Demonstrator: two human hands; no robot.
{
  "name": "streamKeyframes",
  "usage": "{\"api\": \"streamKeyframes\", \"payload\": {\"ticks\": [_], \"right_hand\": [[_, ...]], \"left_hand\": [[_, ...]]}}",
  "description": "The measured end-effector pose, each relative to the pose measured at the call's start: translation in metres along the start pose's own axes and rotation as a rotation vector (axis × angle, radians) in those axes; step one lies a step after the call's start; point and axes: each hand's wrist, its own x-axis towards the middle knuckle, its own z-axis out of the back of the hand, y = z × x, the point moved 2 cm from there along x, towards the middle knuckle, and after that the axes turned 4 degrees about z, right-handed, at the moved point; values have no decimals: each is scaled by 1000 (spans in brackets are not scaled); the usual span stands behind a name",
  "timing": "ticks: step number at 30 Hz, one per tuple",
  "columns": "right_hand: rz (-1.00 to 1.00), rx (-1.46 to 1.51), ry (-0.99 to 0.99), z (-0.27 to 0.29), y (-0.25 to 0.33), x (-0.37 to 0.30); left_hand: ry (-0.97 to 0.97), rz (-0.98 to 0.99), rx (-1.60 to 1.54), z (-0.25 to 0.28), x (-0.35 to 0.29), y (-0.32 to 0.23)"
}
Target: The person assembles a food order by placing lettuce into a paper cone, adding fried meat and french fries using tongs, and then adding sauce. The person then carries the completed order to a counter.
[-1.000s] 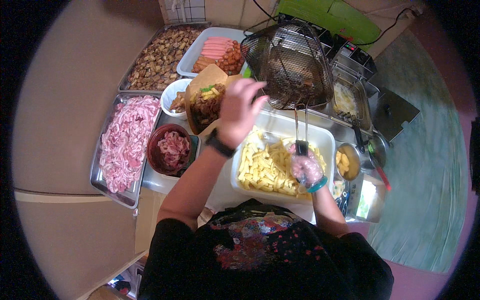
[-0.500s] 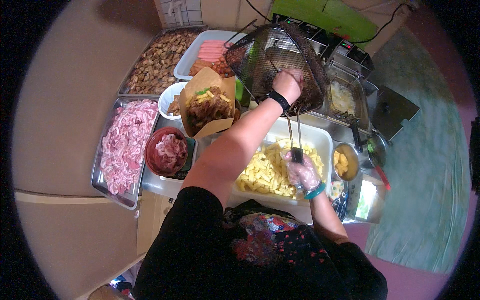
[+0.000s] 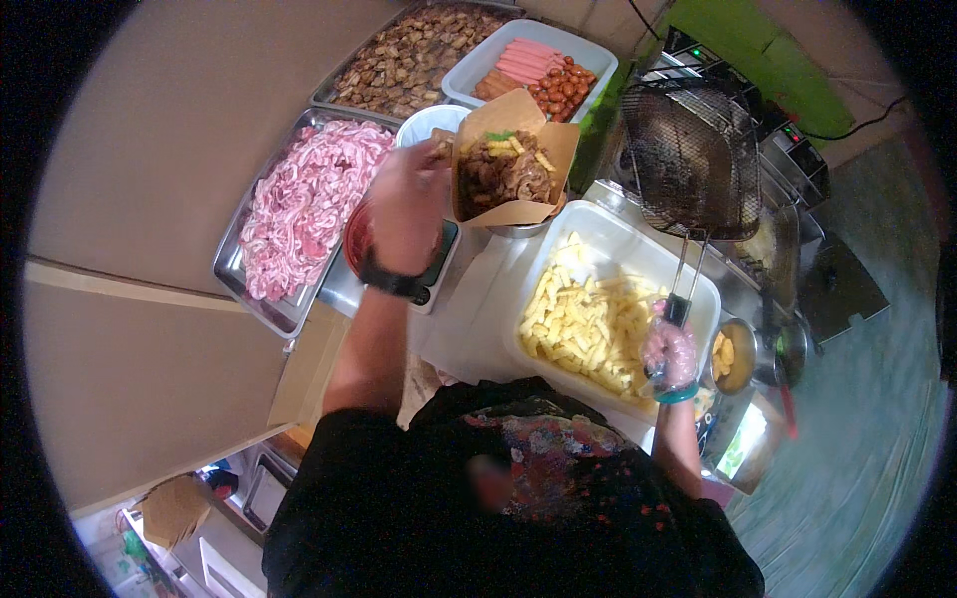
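Over the white plastic tub (image 3: 623, 239), the gloved right hand (image 3: 670, 349) grips the handle (image 3: 676, 311) of a mesh fry basket (image 3: 698, 179), which reaches past the far rim and shows no fries inside. Pale potato fries (image 3: 588, 319), apparently uncooked, fill much of the tub. The kraft box (image 3: 560, 149) already looks full. The left hand (image 3: 411, 204) blurs above a red bowl (image 3: 356, 237); its finger spread I cannot tell.
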Motion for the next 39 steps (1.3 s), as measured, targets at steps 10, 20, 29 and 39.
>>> {"api": "streamKeyframes", "payload": {"ticks": [10,20,29,39], "right_hand": [[-5,144,85,11,3,21],[-22,188,117,1,20,34],[-38,170,154,2,32,35],[-58,289,261,0,46,38]], "left_hand": [[325,1267,-582,14,-153,199],[252,1265,-814,42,-126,186],[85,752,-745,50,44,94],[10,-225,-111,-148,129,-153]]}}
